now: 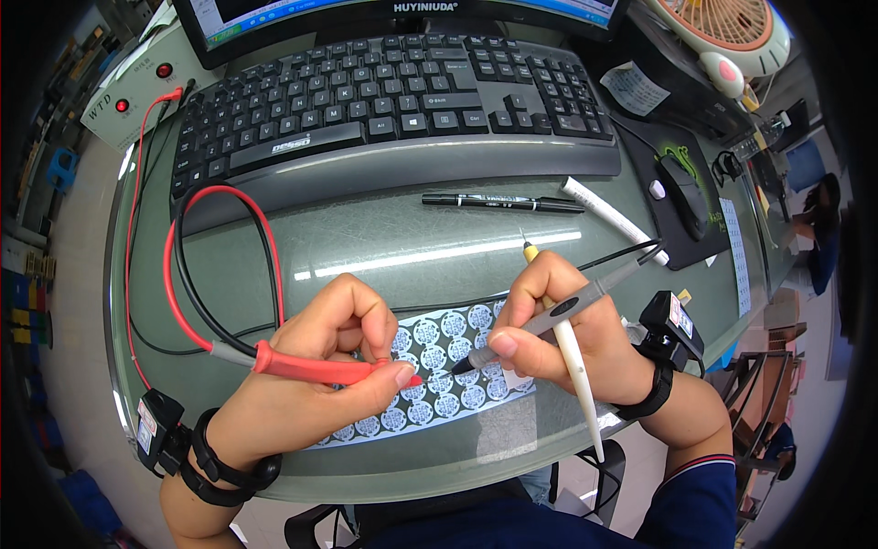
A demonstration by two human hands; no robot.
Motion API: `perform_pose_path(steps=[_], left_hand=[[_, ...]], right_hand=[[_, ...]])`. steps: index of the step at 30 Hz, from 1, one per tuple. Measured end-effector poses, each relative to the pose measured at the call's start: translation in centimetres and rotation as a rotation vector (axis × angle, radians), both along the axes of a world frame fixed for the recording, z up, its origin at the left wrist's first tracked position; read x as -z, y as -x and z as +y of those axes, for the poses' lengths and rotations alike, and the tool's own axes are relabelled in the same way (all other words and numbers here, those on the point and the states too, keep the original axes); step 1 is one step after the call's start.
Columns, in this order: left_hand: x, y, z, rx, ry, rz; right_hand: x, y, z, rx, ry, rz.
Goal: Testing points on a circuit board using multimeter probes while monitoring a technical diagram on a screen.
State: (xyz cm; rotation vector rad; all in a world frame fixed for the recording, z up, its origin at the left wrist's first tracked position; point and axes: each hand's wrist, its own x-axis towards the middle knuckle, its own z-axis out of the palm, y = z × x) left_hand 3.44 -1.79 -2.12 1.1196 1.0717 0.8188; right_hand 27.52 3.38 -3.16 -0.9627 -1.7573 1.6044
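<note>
My left hand (294,404) is closed round a red test probe (306,367), whose tip points right over a panel of round circuit boards (422,331). In my right hand (599,340) is a grey test probe (560,315) with a black nose, slanting down to the left. Both probe tips come close together at the middle of the panel; whether they touch a board is too small to tell. My right hand also holds a thin white-handled tool (576,380) with a yellow collar and needle-like point, crossing behind the grey probe. My fingers hide parts of the panel.
Behind the panel lie a black marker (498,202) and a white tube (615,220). Farther back are a keyboard (393,114) and a monitor (402,14). A mouse (681,197) rests at right. Red and black leads (174,265) loop from a light-coloured box (146,82) at left.
</note>
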Motion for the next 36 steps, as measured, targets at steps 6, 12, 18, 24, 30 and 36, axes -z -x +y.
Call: perform_pose_path(steps=[6,12,18,24,30,36], left_hand=[[0.23,0.01,-0.01,0.005,-0.015,-0.013],[0.34,0.07,0.01,0.011,-0.026,-0.012],[0.21,0.00,-0.02,0.009,-0.018,0.002],[0.31,0.02,-0.06,0.016,-0.004,0.001],[0.27,0.07,-0.06,0.033,-0.021,0.013],[0.33,0.04,-0.12,0.027,-0.016,0.009]], right_hand=[[-0.01,0.01,-0.04,-0.020,-0.010,0.004],[0.07,0.01,0.00,-0.017,0.005,0.010],[-0.05,0.05,0.01,-0.021,-0.006,0.002],[-0.21,0.13,-0.01,-0.019,-0.009,-0.011],[-0.12,0.20,0.00,-0.021,-0.030,-0.009],[-0.07,0.09,-0.02,-0.022,-0.029,-0.030]])
